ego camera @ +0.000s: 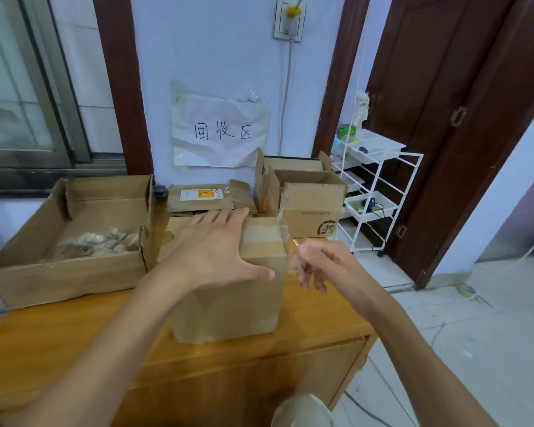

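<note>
A closed brown cardboard box (228, 306) stands on a wooden cabinet top (74, 337) in front of me. My left hand (216, 254) lies flat on the box's top with fingers spread and the thumb down its front face. A strip of clear packing tape (285, 235) rises off the box's right top edge. My right hand (318, 263) is just right of the box and pinches the loose end of that strip between thumb and fingers.
A wide open carton (28, 272) with crumpled tape in it sits at the left. Flattened cardboard (204, 197) and two open boxes (312, 208) stand behind, under a paper sign (219, 131). A white wire rack (373, 192) and a dark door (463, 118) are at the right.
</note>
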Motion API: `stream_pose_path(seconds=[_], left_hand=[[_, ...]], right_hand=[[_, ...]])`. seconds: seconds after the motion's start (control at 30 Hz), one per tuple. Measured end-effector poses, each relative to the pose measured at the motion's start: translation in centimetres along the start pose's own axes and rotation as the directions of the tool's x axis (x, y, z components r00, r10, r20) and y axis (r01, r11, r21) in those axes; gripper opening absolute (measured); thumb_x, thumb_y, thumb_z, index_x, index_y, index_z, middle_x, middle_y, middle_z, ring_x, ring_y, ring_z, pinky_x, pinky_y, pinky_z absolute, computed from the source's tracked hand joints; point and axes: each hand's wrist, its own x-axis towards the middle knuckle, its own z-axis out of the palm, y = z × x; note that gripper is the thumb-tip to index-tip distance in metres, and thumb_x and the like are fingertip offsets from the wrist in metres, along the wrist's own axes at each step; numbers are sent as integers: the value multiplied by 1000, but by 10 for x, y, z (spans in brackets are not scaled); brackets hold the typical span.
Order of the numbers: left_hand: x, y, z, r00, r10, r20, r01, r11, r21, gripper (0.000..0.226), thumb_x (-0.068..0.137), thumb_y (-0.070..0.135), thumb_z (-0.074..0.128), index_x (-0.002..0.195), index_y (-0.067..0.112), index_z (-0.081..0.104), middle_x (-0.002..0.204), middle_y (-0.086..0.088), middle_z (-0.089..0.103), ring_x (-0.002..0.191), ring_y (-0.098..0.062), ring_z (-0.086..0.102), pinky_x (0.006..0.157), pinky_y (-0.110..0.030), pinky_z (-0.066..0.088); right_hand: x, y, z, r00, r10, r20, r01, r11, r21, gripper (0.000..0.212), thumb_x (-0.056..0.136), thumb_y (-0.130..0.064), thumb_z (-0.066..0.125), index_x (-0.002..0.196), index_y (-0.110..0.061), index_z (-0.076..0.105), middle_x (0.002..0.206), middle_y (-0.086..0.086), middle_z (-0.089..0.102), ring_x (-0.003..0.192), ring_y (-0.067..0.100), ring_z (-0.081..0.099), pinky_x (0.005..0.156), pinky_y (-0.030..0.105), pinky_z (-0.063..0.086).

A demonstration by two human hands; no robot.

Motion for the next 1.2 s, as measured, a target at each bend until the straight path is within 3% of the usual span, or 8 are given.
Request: stream_pose_path(seconds=[0.1,0.2,0.37,0.6,0.73,0.83,1.0,1.2], left_hand=[[1,3,0,1000,-17,9,18,999,-26,101,80,94,34,159,32,25,162,8,33,150,-16,27,121,-39,21],[5,6,-2,997,-52,51,56,995,-78,86,90,84,25,161,34,24,163,7,31,151,-17,24,121,-39,18],[21,9,-13,976,-73,204,83,996,-36,90,88,85,35,164,40,15,168,3,20,156,-20,14,122,-42,12],[45,10,-30,920,-66,387,102,992,-72,84,82,81,56,152,44,28,155,-1,36,143,-28,34,114,-46,30],[57,24,-29,908,-72,413,111,991,-71,83,84,70,68,149,31,32,146,-4,43,123,-28,51,101,-41,44],[62,27,-29,898,-65,435,103,993,-63,86,84,64,73,150,27,31,145,-5,44,122,-29,53,106,-45,46],[68,20,-29,896,-56,441,91,994,-59,89,82,60,78,150,25,31,145,-4,46,125,-30,54,107,-47,46],[63,5,-16,934,-10,358,93,972,-215,82,70,66,81,138,40,43,136,6,54,120,-25,56,107,-48,45]], right_hand=[[12,-19,-1,992,81,-97,-96,981,-166,60,102,-63,50,84,-8,66,75,10,69,61,27,68,50,12,40],[29,-32,-3,983,168,-70,-181,951,-252,54,102,-57,56,82,-7,59,70,0,67,57,19,67,54,13,42],[43,-38,-12,952,298,72,-283,945,-164,23,104,-23,55,83,-12,61,74,1,65,70,19,67,53,25,37],[46,-24,-16,922,355,154,-371,924,93,24,103,-23,54,80,-15,57,77,-2,57,73,19,62,54,27,42],[49,-36,-22,924,357,136,-341,931,-131,23,102,-32,64,89,-14,58,73,-4,65,70,12,62,56,27,44],[57,-45,-29,947,281,157,-213,914,-346,39,94,-38,77,120,-20,54,87,5,73,75,14,71,53,23,47],[68,-67,-24,955,202,217,25,677,-736,67,88,-41,77,142,-32,37,93,-6,73,86,9,67,77,36,55],[75,-97,-2,950,243,194,123,278,-953,40,87,-58,70,108,-28,54,100,-4,56,96,23,60,78,42,53]])
